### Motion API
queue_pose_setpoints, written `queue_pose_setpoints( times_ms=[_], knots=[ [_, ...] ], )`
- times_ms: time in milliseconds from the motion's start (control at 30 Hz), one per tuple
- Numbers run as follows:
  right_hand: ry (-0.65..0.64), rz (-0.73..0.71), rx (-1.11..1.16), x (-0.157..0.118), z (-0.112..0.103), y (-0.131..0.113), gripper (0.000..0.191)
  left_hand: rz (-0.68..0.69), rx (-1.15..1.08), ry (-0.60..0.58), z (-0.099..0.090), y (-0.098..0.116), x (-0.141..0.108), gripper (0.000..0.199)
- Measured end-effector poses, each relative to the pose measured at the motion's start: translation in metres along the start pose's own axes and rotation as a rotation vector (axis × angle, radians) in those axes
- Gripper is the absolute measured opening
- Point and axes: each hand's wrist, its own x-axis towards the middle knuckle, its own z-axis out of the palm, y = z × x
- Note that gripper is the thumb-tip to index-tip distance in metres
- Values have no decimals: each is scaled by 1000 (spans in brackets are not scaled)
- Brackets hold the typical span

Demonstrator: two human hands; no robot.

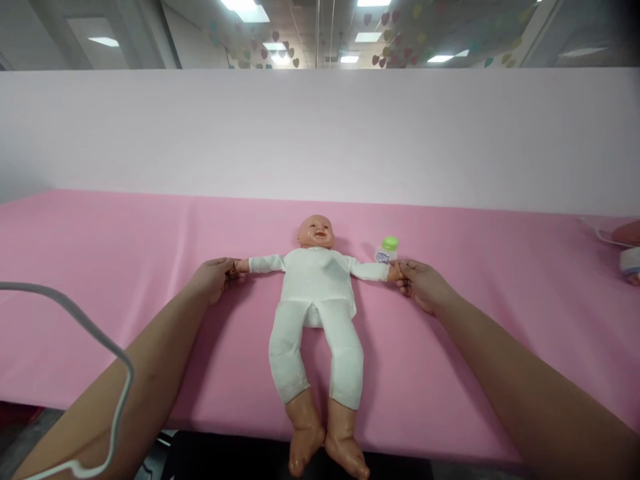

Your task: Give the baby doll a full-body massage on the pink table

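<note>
A baby doll [317,280] in a white top and trousers lies on its back on the pink mat [150,240], with its head toward the wall and its bare feet over the near edge. Its arms are stretched straight out to both sides. My left hand [215,277] pinches the doll's hand on the left. On the other side, my right hand [423,283] has its fingers closed on the doll's other hand. Just behind that doll arm stands a small clear bottle [387,251] with a green cap and a printed label.
A white wall panel [320,133] rises behind the mat, with glass above it. At the far right edge lies part of another doll [627,233], cut off by the frame. A grey cable [100,333] hangs across the lower left, in front of my forearm.
</note>
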Motion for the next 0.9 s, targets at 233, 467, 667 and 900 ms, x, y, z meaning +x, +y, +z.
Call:
queue_pose_setpoints(
  times_ms=[233,467,667,900],
  knots=[
    [-139,57,81,-4,-6,-5,21,2,-52,-100,-4,-1,-1,26],
    [-217,46,76,-5,-13,-4,30,74,55,-159,-9,-3,-1,38],
    [-203,-8,-19,-7,-7,-4,40,96,129,-112,1,2,-12,49],
    [-211,-30,-50,-6,-7,-3,40,115,217,4,7,-3,-10,43]
  ],
)
